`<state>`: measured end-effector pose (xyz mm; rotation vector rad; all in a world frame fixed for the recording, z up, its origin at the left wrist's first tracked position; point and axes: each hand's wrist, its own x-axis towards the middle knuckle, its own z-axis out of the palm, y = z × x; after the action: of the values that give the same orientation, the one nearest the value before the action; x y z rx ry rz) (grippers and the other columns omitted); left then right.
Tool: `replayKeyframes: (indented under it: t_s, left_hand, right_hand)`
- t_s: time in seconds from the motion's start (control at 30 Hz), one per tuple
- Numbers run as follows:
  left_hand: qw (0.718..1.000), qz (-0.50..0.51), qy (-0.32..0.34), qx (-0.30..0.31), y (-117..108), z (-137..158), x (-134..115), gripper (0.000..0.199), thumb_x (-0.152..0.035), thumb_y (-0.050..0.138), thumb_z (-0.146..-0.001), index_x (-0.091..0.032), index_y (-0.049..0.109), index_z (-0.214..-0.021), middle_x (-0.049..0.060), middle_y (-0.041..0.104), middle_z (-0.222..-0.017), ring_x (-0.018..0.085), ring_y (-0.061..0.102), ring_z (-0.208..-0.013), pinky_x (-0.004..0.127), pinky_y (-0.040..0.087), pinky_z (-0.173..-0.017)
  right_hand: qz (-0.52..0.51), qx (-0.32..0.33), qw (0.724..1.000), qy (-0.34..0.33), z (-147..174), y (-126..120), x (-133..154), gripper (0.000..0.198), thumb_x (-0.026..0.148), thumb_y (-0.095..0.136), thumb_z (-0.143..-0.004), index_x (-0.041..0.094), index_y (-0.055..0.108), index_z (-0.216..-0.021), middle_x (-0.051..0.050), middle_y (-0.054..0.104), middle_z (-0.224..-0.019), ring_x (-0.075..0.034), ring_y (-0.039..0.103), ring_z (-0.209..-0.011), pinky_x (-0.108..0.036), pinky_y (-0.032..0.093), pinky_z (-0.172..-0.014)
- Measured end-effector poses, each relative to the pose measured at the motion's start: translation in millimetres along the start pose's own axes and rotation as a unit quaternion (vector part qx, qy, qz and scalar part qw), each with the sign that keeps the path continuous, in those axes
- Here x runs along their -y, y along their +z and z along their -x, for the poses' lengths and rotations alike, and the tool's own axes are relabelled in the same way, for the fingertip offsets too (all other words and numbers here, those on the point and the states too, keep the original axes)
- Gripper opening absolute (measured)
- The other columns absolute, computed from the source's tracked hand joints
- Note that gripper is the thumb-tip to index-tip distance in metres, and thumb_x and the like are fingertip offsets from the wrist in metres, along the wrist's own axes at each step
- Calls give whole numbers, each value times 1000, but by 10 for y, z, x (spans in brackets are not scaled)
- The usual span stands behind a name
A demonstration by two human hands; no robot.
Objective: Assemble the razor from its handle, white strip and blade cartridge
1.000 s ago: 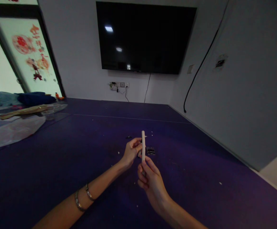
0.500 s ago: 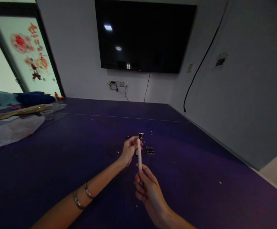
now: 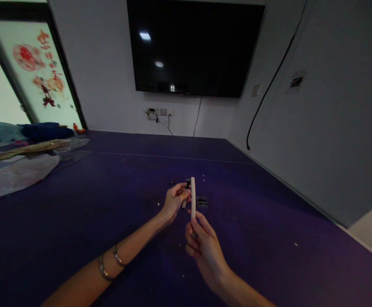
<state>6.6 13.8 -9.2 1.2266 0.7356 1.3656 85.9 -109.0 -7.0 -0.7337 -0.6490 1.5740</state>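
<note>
Pale rod: the rod (image 3: 193, 198) is just left of the small packet (image 3: 201, 201) in the view, raised above the purple surface (image 3: 253, 221).
Rod's long axis: nearly upright in the view, running away from the wearer, with a very slight leftward lean at the top.
Rod's ends: the rounded free end points up and forward, toward the television (image 3: 195, 49); the other end is hidden within the right hand (image 3: 204, 245).
Right hand: nearer the wearer than the packet; its thumb and fingers are pinched around the rod's lower part.
Left hand: the left hand (image 3: 172, 202) is left of the packet, its fingers gripping a slim item (image 3: 188, 183), black at the top and pale lower down.
Slim item: tilted, its upper end leaning right toward the rod; I cannot tell whether the 2 touch.
Left forearm: 2 metal bracelets (image 3: 103, 267), nearer the wearer than the packet and to its left.
Dark scrap: the scrap (image 3: 172, 183) lies left of the packet and a little beyond it.
Black cable: the cable (image 3: 271, 87) hangs on the wall, beyond the packet and to its right.
Plastic sheeting: the sheeting (image 3: 22, 172) lies well to the packet's left, with blue cloth (image 3: 45, 132) behind it.
</note>
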Motion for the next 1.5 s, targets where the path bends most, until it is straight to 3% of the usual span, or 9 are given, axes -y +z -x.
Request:
replayKeyframes:
  t_s: [0.67, 0.77, 0.9, 1.0, 1.1, 1.23, 1.37, 1.5]
  left_hand:
    - [1000, -14, -4, 21, 4, 20, -101, 25, -29, 62, -70, -13, 60, -90, -1, 56, -62, 6, 49, -44, 17, 34, -40]
    - [1000, -12, -11, 19, 7, 29, -155, 24, -33, 59, -72, -14, 56, -86, -2, 56, -60, 5, 44, -37, 17, 28, -33]
    - [997, 14, -77, 8, 50, 64, -210, 22, -36, 57, -74, -15, 50, -79, -3, 54, -54, 6, 43, -33, 17, 27, -30]
    - [990, 68, -116, -31, 82, 77, -243, 16, -30, 55, -76, -17, 45, -78, -2, 56, -61, 6, 44, -35, 16, 25, -30]
    - [974, 105, -187, -68, 94, 70, -286, 9, -20, 50, -79, -16, 43, -74, -2, 53, -58, 5, 41, -34, 15, 20, -29]
    - [951, 151, -258, -85, 97, 58, -341, 14, -14, 43, -84, -15, 42, -70, -5, 43, -50, 2, 33, -31, 14, 14, -30]
    - [933, 186, -298, -78, 96, 58, -341, 10, -14, 40, -86, -14, 45, -77, -7, 38, -49, 1, 30, -31, 13, 11, -31]
    - [925, 178, -324, -81, 110, 80, -315, 8, -13, 38, -87, -13, 46, -82, -7, 38, -49, 1, 30, -31, 14, 12, -32]
  right_hand:
    - [18, 8, 1000, 8, 16, -17, 50, 27, 36, 62, -74, 23, 50, -94, 8, 41, -60, -1, 21, -39, -16, 9, -36]
    - [47, 22, 998, -21, 12, 18, 207, 23, 37, 59, -77, 24, 51, -94, 7, 43, -62, -1, 23, -38, -17, 12, -35]
    - [113, 42, 985, -127, -185, 32, 608, 24, 38, 55, -79, 24, 52, -98, 4, 49, -66, -6, 38, -44, -20, 28, -40]
    - [205, 30, 950, -233, -438, -58, 957, 23, 36, 56, -78, 22, 56, -97, 2, 52, -71, -8, 45, -55, -22, 35, -50]
    - [365, 1, 882, -298, -692, -224, 1234, 23, 36, 56, -76, 20, 61, -92, 1, 53, -69, -9, 44, -57, -22, 34, -53]
    - [527, -5, 809, -261, -936, -450, 1365, 29, 43, 57, -73, 16, 66, -78, 1, 53, -59, -11, 47, -55, -23, 33, -52]
    - [635, 2, 751, -180, -1075, -585, 1279, 43, 55, 53, -72, 15, 68, -65, 1, 49, -49, -10, 43, -47, -23, 29, -47]
    - [667, 9, 728, -159, -1163, -632, 1160, 51, 61, 51, -70, 14, 68, -60, 1, 45, -43, -9, 40, -43, -23, 26, -44]
